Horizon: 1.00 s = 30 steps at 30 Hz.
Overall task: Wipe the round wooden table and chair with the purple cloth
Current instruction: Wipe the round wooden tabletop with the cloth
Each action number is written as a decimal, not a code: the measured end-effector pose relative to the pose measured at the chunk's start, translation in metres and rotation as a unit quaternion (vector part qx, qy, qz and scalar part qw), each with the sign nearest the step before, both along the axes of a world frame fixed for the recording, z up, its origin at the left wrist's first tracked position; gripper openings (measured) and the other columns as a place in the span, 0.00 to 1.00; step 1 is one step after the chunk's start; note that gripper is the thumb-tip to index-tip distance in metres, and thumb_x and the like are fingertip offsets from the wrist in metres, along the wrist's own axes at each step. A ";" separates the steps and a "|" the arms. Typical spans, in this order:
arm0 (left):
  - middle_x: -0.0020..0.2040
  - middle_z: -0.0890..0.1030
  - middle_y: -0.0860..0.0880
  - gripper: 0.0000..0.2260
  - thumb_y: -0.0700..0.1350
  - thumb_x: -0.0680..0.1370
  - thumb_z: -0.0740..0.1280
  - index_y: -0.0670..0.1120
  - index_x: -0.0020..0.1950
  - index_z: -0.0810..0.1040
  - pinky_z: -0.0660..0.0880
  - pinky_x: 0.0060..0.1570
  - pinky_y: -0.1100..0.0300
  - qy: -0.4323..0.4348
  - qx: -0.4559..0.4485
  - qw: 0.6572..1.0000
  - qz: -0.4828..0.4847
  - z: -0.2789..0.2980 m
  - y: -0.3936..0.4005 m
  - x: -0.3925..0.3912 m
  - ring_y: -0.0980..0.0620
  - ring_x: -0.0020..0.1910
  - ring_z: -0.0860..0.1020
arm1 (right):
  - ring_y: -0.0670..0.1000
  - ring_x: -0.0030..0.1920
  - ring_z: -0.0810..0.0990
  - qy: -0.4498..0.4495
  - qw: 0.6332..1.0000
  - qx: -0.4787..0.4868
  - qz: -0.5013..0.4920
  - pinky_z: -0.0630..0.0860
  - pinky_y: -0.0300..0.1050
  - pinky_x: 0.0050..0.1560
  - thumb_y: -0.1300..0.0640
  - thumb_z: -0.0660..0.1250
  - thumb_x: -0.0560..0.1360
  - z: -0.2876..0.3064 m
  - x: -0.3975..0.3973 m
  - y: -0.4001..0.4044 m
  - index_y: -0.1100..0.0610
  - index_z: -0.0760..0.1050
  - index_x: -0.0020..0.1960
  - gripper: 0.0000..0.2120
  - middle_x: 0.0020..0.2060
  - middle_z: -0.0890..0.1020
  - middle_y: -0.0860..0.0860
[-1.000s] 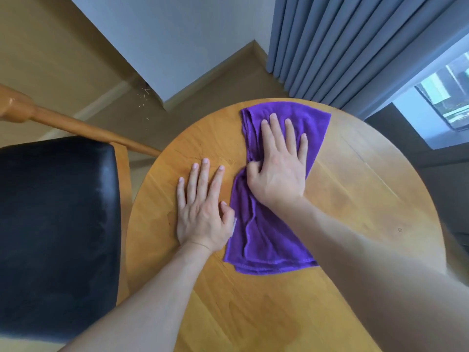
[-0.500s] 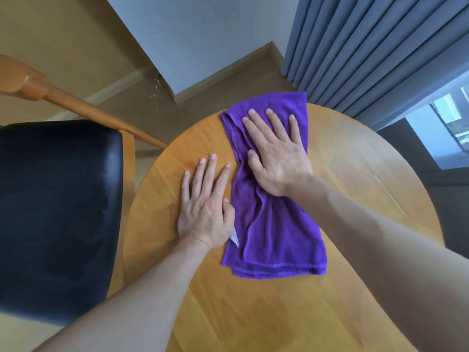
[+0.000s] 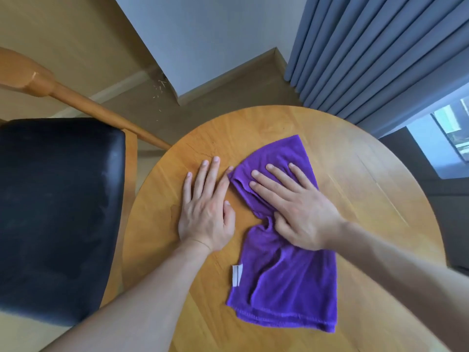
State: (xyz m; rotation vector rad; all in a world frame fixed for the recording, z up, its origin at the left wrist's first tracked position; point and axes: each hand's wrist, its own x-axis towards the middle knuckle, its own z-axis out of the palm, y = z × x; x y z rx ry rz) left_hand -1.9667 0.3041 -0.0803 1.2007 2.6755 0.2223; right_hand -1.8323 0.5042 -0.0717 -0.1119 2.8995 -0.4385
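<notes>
Two hands lie flat on the table (image 3: 355, 189): the right hand (image 3: 297, 207) presses, fingers spread, on the cloth's (image 3: 286, 283) far half, while the left hand (image 3: 205, 212) rests open on bare wood just beside it. Soft, light and limp, the cloth bunches under the palm and trails toward the wrist, so a flat palm mid-cloth likely serves best. Left of both hands stands the chair (image 3: 55, 214), apparently unwiped.

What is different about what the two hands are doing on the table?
The right hand presses flat on the purple cloth; the left hand lies on the bare round wooden table. The right hand's fingers slant toward the left; the left hand's fingers point away from the person. Both hands are flat, fingers straight, side by side.
</notes>
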 end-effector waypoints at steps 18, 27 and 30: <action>0.84 0.54 0.47 0.33 0.48 0.75 0.57 0.49 0.82 0.62 0.52 0.80 0.40 0.002 0.006 1.000 -0.001 0.000 0.000 0.000 0.48 0.83 0.50 | 0.55 0.83 0.51 0.030 0.984 -0.033 -0.175 0.47 0.64 0.80 0.51 0.55 0.72 0.000 -0.031 -0.022 0.55 0.61 0.81 0.37 0.82 0.58 0.49; 0.84 0.53 0.47 0.34 0.49 0.75 0.56 0.51 0.83 0.59 0.51 0.80 0.40 -0.003 0.004 1.000 0.000 0.001 0.001 0.002 0.48 0.83 0.49 | 0.54 0.81 0.57 0.062 0.925 -0.013 -0.375 0.48 0.61 0.81 0.51 0.56 0.69 0.003 -0.073 0.025 0.54 0.66 0.78 0.36 0.80 0.64 0.48; 0.84 0.54 0.47 0.34 0.50 0.74 0.57 0.50 0.82 0.61 0.52 0.79 0.40 -0.001 0.007 1.000 -0.001 0.001 0.001 0.002 0.48 0.83 0.50 | 0.56 0.83 0.51 0.052 0.870 -0.027 -0.490 0.43 0.62 0.81 0.52 0.57 0.71 0.002 -0.103 -0.015 0.55 0.62 0.80 0.37 0.82 0.59 0.49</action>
